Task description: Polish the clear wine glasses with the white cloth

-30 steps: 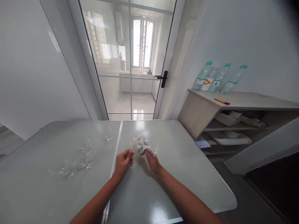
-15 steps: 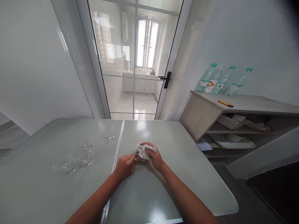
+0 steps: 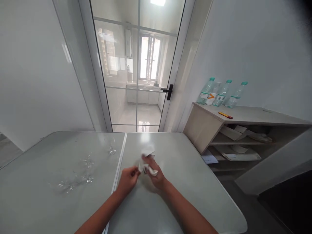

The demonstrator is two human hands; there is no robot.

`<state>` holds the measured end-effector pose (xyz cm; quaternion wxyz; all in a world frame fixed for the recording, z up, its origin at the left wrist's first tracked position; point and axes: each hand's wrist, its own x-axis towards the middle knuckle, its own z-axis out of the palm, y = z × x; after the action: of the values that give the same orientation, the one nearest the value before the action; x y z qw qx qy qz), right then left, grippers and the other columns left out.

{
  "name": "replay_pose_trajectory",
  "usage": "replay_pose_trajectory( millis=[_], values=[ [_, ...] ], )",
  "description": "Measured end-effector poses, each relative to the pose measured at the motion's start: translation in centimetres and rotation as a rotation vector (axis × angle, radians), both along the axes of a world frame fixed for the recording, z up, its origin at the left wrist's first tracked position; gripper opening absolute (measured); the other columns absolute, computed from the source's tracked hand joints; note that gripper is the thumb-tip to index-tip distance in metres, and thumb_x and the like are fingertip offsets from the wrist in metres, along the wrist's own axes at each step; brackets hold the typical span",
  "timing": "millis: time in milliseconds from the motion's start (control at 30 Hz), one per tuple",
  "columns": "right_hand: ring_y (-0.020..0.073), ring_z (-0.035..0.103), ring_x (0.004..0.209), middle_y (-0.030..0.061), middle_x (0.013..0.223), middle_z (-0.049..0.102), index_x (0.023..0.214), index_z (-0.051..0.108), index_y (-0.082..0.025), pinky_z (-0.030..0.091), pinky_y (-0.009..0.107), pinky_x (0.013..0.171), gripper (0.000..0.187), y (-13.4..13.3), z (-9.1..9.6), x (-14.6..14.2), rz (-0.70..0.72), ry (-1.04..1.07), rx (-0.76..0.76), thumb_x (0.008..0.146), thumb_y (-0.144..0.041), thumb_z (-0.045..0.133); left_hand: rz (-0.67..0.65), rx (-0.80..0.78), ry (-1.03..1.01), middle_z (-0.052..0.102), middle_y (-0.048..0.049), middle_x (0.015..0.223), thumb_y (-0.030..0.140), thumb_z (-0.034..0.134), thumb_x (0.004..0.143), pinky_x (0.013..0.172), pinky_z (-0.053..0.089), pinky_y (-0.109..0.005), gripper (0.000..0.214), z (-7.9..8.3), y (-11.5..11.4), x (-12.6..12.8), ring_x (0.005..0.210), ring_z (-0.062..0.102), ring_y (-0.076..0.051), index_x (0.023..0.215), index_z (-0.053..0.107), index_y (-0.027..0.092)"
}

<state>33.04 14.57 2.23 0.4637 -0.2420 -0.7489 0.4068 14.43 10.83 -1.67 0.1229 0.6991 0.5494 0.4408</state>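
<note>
My right hand [image 3: 156, 174] is closed around a crumpled white cloth [image 3: 151, 170], smeared by motion, over the right half of the table. Just to its left, my left hand [image 3: 129, 177] is in a closed pinch against the cloth's edge. What its fingers hold is mostly hidden by the cloth, and I cannot make it out. On the table's left half, one small clear stemmed glass [image 3: 111, 151] stands upright. Nearer to me, several more clear glasses [image 3: 70, 186] are grouped together, their outlines hard to separate.
The pale glossy table [image 3: 185, 185] has a metal seam [image 3: 120, 159] running across it. A glazed door with a black handle [image 3: 168, 92] stands beyond. To the right, a wooden shelf unit [image 3: 207, 120] bears plastic bottles [image 3: 218, 94] and a yellow-and-red stick-like item [image 3: 225, 115].
The view has tilted up slightly. My right hand has turned and opened out the bunched cloth, which now shows a loose edge. My left hand stays in its pinch beside it.
</note>
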Motion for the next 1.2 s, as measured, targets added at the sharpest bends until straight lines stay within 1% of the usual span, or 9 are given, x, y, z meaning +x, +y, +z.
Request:
replay_pose_trajectory(
  millis=[133,367,467,633,767,833,933,1100,1200],
  values=[
    [0.0338,0.053,0.130,0.0124,0.133,0.066,0.125,0.071,-0.023,0.036,0.050,0.115,0.046,0.3,0.4,-0.2,0.000,-0.232,0.231,0.078,-0.026,0.070,0.005,0.057,0.171,0.060,-0.0016,0.058,0.011,0.048,0.087,0.053,0.034,-0.023,0.023,-0.5,-0.6,-0.6,0.052,0.056,-0.014,0.068,0.058,0.019],
    [0.0216,0.062,0.077,0.0065,0.087,0.072,0.094,0.072,-0.018,0.051,0.033,0.073,0.034,0.9,-0.4,-0.5,0.079,0.234,-0.752,0.087,-0.049,0.061,-0.145,0.130,0.187,0.069,-0.0039,0.071,0.021,0.057,0.091,0.062,0.043,-0.024,0.011,0.3,-1.3,-1.0,0.064,0.064,-0.017,0.090,0.068,0.020],
    [0.0247,0.065,0.089,0.0082,0.099,0.074,0.098,0.072,-0.020,0.054,0.037,0.081,0.034,0.3,-0.4,-1.0,0.115,0.464,-0.832,0.086,-0.050,0.062,-0.049,0.067,-0.010,0.068,-0.0016,0.071,0.028,0.056,0.098,0.062,0.044,-0.023,0.015,0.9,-1.0,-0.6,0.062,0.062,-0.015,0.091,0.066,0.020],
    [0.0284,0.060,0.124,0.0078,0.136,0.066,0.131,0.067,-0.028,0.044,0.045,0.109,0.040,-1.0,0.1,-1.2,0.002,0.433,-0.480,0.094,-0.042,0.059,-0.048,-0.084,-0.121,0.060,0.0023,0.058,0.026,0.049,0.097,0.053,0.037,-0.021,0.027,0.9,-0.7,-0.2,0.050,0.055,-0.012,0.072,0.055,0.019],
    [0.0343,0.051,0.136,0.0075,0.138,0.066,0.135,0.068,-0.033,0.015,0.055,0.126,0.048,-0.5,1.1,0.2,0.085,-0.072,0.121,0.086,-0.032,0.070,-0.012,-0.020,0.038,0.062,0.0001,0.058,0.012,0.049,0.084,0.052,0.034,-0.022,0.019,0.3,-0.8,-0.3,0.050,0.055,-0.013,0.067,0.052,0.020],
    [0.0352,0.055,0.130,0.0084,0.131,0.069,0.130,0.071,-0.033,0.021,0.056,0.123,0.050,0.0,1.5,0.6,0.073,-0.242,0.215,0.080,-0.028,0.075,-0.038,0.023,0.114,0.061,-0.0012,0.058,0.009,0.050,0.079,0.052,0.032,-0.024,0.018,0.0,-1.0,-0.5,0.049,0.054,-0.014,0.066,0.052,0.020],
    [0.0268,0.064,0.097,0.0070,0.106,0.073,0.111,0.075,-0.026,0.049,0.041,0.094,0.033,0.7,1.2,0.7,-0.021,-0.239,0.004,0.079,-0.027,0.075,-0.116,0.093,0.232,0.062,-0.0020,0.058,0.007,0.049,0.082,0.051,0.030,-0.025,0.020,-0.2,-1.2,-0.4,0.047,0.054,-0.014,0.068,0.055,0.020],
    [0.0162,0.054,0.062,0.0007,0.070,0.064,0.080,0.070,-0.018,0.046,0.028,0.062,0.024,1.2,-1.0,0.2,-0.044,0.200,-0.718,0.083,-0.042,0.072,-0.207,0.212,0.275,0.064,-0.0018,0.063,0.014,0.053,0.093,0.052,0.036,-0.024,0.015,0.2,-1.7,0.2,0.052,0.059,-0.015,0.083,0.062,0.020],
    [0.0218,0.061,0.068,0.0048,0.072,0.067,0.080,0.070,-0.019,0.052,0.034,0.065,0.033,0.5,-1.9,-0.6,0.010,0.329,-0.832,0.087,-0.051,0.066,-0.141,0.113,0.076,0.066,-0.0010,0.066,0.021,0.053,0.097,0.056,0.041,-0.022,0.018,0.8,-1.6,0.4,0.056,0.060,-0.014,0.082,0.062,0.020]
  ],
)
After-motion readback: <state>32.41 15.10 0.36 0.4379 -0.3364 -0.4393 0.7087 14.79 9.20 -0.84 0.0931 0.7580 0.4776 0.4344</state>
